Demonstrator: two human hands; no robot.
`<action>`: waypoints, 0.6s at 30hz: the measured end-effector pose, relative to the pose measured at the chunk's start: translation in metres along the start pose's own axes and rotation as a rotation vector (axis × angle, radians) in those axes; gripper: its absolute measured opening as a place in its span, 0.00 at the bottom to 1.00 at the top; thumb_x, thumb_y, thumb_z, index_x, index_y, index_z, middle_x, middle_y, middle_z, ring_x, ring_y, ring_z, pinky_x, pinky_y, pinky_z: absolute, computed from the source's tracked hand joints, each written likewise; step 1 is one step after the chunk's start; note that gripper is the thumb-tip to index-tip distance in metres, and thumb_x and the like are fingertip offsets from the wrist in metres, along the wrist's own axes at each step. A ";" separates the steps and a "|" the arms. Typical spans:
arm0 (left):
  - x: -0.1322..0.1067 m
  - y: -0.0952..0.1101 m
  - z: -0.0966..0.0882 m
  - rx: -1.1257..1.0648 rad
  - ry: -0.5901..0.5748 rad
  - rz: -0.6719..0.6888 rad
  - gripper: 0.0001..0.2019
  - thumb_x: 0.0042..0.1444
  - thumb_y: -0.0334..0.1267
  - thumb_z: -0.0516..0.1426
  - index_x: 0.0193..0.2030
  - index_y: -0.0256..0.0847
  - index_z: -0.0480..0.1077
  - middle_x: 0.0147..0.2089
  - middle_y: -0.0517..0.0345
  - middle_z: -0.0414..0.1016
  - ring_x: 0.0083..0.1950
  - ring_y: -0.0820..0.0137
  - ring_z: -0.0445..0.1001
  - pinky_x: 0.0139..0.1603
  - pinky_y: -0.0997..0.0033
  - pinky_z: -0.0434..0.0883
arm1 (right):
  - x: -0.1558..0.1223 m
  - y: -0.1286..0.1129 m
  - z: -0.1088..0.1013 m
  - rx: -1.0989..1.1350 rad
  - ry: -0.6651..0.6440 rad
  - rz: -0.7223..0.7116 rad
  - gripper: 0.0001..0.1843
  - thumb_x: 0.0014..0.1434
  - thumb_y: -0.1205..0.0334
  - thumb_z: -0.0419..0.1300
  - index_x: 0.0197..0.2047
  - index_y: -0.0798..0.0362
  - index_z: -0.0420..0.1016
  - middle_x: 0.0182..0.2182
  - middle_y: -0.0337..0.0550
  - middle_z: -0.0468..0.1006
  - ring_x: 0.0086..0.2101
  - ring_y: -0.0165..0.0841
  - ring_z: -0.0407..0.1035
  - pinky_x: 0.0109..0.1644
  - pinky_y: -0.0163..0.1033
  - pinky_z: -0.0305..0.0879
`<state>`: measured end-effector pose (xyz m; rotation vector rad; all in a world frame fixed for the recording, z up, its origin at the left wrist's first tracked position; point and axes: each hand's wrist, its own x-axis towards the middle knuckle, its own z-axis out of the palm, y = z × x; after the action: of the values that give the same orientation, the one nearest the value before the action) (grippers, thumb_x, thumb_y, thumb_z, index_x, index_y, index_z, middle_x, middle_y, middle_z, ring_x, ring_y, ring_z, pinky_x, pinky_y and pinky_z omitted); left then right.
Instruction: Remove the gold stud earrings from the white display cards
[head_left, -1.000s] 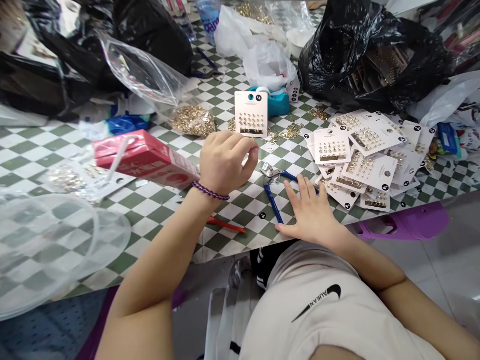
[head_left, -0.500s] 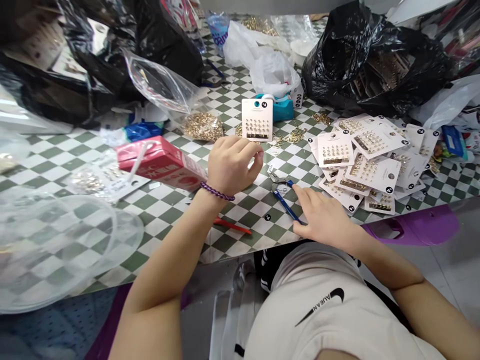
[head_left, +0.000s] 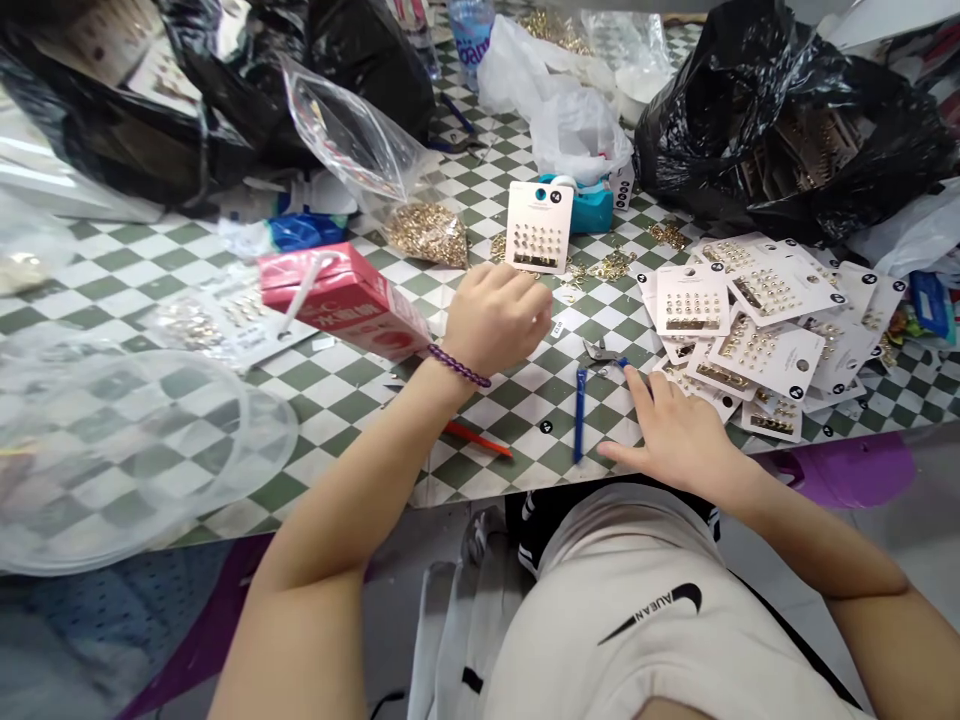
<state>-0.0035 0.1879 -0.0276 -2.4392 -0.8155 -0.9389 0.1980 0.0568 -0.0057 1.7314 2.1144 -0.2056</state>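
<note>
My left hand, with a purple bead bracelet at the wrist, is raised above the checked tablecloth, its fingers curled inward; whatever they hold, if anything, is hidden. Just beyond it, a white card of earrings leans in front of a teal tape dispenser. My right hand lies low over the table with thumb and fingers spread. Its fingertips touch one blue handle of the cutting pliers, whose handles are splayed apart. An orange-handled tool lies between my hands.
Several earring cards are piled at right, below a black plastic bag. A red drink carton with a straw stands left of my left hand. Behind it sits a clear bag of gold pieces. A clear plastic tub occupies the left edge.
My right thumb has come away from the pliers, and their handles have spread wider. My left hand has curled further and turned its back up. The whole view has shifted slightly.
</note>
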 end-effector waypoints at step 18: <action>-0.049 0.154 -0.028 -1.040 -0.815 0.496 0.09 0.53 0.42 0.57 0.35 0.38 0.71 0.30 0.57 0.75 0.30 0.67 0.71 0.23 0.65 0.58 | 0.049 -0.054 -0.008 0.106 0.017 -0.116 0.56 0.54 0.35 0.54 0.69 0.71 0.42 0.68 0.64 0.34 0.67 0.51 0.35 0.70 0.55 0.34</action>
<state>0.0524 0.0390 -0.0663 -3.7362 0.2444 -0.0886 0.1364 0.0915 -0.0250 1.6751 2.2551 -0.3430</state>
